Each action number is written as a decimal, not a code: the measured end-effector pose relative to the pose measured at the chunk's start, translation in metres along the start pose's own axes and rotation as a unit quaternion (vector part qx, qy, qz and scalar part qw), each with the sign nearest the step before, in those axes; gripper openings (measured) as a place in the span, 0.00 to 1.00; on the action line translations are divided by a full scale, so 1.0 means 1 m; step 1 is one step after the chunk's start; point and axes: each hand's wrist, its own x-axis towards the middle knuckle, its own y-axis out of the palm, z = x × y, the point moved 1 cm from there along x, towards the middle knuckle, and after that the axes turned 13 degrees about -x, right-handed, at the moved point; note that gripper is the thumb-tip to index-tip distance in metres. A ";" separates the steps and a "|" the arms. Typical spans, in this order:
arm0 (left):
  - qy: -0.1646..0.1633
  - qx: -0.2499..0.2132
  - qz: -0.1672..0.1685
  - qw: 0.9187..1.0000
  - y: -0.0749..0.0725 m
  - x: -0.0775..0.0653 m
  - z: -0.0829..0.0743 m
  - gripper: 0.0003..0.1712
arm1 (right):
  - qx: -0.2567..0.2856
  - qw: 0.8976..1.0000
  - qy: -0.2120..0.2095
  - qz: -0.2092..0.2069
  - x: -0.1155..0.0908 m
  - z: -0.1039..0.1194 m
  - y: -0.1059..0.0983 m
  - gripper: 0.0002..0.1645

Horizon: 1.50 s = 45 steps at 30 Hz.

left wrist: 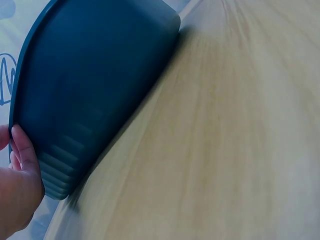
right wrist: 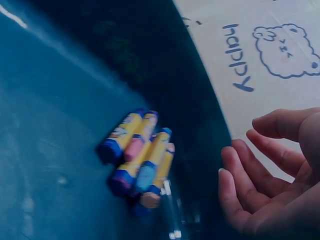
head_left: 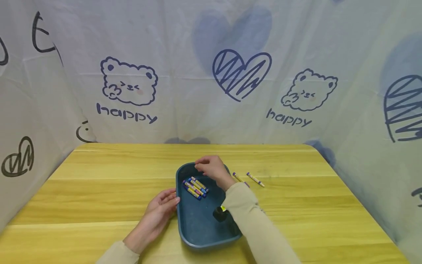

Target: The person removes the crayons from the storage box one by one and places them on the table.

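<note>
A dark teal tray (head_left: 194, 240) stands on the table. My left hand (head_left: 159, 211) holds its left rim, thumb over the edge and fingers along the outer wall; the left wrist view also shows this hand (left wrist: 20, 185) at the tray wall (left wrist: 100, 75). Several crayons (head_left: 196, 187) with yellow wrappers and blue bands lie in a bunch inside the tray. Over the tray's far end is my right hand (head_left: 212, 168). In the right wrist view that hand (right wrist: 280, 175) has loosely bent, separated fingers and holds nothing, with the crayons (right wrist: 140, 160) beyond it.
Two more crayons, one (head_left: 240, 179) partly behind the right wrist and another (head_left: 255, 179), lie on the wooden table (head_left: 99, 190) right of the tray. A black object (head_left: 219, 214) shows beside the right sleeve. Printed white cloth (head_left: 184, 110) surrounds the table's back and sides.
</note>
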 end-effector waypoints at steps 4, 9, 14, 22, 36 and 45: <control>-0.002 -0.002 -0.001 1.000 -0.001 0.000 0.000 0.23 | -0.014 1.000 0.019 -0.001 0.001 -0.007 0.007 0.12; -0.003 -0.003 0.004 1.000 0.001 0.000 -0.002 0.24 | -0.034 0.999 0.033 -0.004 0.001 -0.011 0.007 0.12; 0.000 0.000 0.010 1.000 0.001 0.001 -0.005 0.24 | -0.045 0.998 0.041 -0.001 0.003 -0.010 0.007 0.12; -0.004 -0.002 0.012 1.000 0.000 0.000 -0.006 0.23 | -0.078 0.996 0.036 0.014 0.003 -0.011 0.011 0.13; -0.008 0.005 -0.003 1.000 0.000 0.001 -0.003 0.22 | -0.123 0.991 0.048 0.021 -0.001 -0.016 0.015 0.10; -0.010 0.002 -0.005 1.000 0.002 0.001 -0.001 0.22 | -0.142 0.989 0.043 0.029 -0.002 -0.019 0.013 0.06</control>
